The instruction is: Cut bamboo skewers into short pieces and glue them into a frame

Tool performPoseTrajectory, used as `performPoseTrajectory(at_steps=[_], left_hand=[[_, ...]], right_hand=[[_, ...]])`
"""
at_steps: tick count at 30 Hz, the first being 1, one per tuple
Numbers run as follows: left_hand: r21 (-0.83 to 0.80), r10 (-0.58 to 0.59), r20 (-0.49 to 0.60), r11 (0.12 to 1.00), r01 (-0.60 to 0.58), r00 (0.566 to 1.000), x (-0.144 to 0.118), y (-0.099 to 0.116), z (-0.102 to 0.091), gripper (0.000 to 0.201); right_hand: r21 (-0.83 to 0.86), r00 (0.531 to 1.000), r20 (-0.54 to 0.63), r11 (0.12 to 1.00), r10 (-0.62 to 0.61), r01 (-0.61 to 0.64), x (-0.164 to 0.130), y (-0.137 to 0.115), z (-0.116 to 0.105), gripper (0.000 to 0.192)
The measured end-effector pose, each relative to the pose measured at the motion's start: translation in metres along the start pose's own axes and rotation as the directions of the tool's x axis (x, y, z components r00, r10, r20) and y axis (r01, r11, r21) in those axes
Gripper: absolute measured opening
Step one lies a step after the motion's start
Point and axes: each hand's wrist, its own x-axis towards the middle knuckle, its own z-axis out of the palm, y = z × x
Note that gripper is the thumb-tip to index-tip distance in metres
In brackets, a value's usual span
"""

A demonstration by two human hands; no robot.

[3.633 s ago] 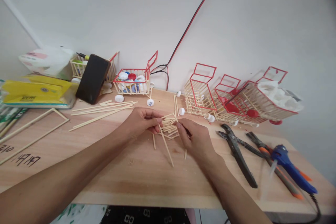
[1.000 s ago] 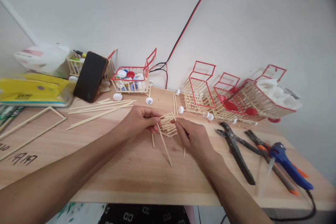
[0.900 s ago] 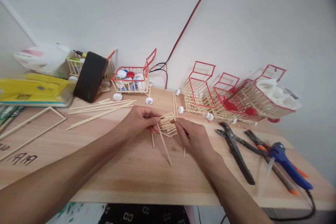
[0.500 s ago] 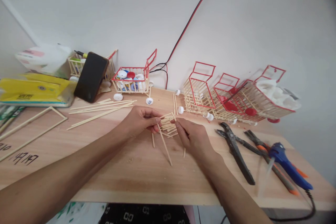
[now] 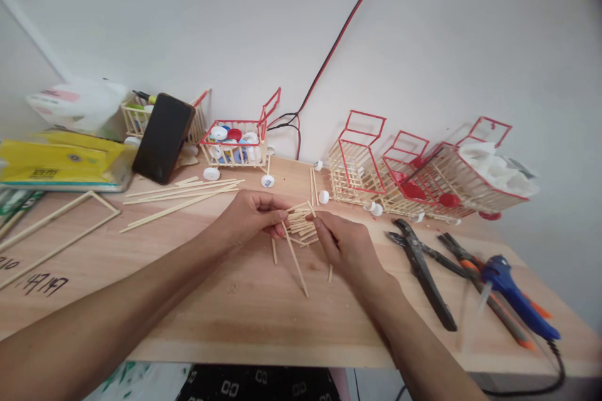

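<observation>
Sorting short bamboo sticks (image 5: 301, 223) in the head view: left hand (image 5: 251, 216) and right hand (image 5: 345, 244) each pinch, fingertips together, opposite sides of the little pile on the wooden table (image 5: 244, 313). Squaring the ends probably needs gentle, even pressure; pliers (image 5: 423, 272) lie right.

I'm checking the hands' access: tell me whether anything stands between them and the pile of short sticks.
Nothing visible does. The left hand and right hand already touch the pile of short sticks from either side; the pliers lie off to the right.
</observation>
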Motion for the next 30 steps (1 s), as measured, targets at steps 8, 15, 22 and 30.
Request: performPoseTrajectory(at_steps=[8,15,22,30], left_hand=[[0.013,0.006,0.008,1.000,-0.006,1.000,0.0000,0.0010,-0.0002,0.021],[-0.004,0.007,0.015,1.000,-0.007,1.000,0.0004,-0.0007,-0.0006,0.018],[-0.035,-0.005,0.005,0.999,0.005,1.000,-0.0009,0.0017,0.0004,0.017],[-0.026,-0.013,0.001,1.000,0.013,1.000,-0.0005,0.0012,0.0009,0.020]], right_hand=[[0.006,1.000,-0.004,1.000,-0.001,0.001,0.0001,0.0001,0.0000,0.030],[0.005,1.000,-0.003,1.000,0.006,-0.006,0.0000,-0.0005,-0.0005,0.030],[-0.003,1.000,0.009,1.000,0.013,-0.013,0.0000,-0.0009,-0.0018,0.032],[0.004,1.000,0.007,1.000,0.007,-0.007,0.0000,-0.0003,-0.0002,0.030]])
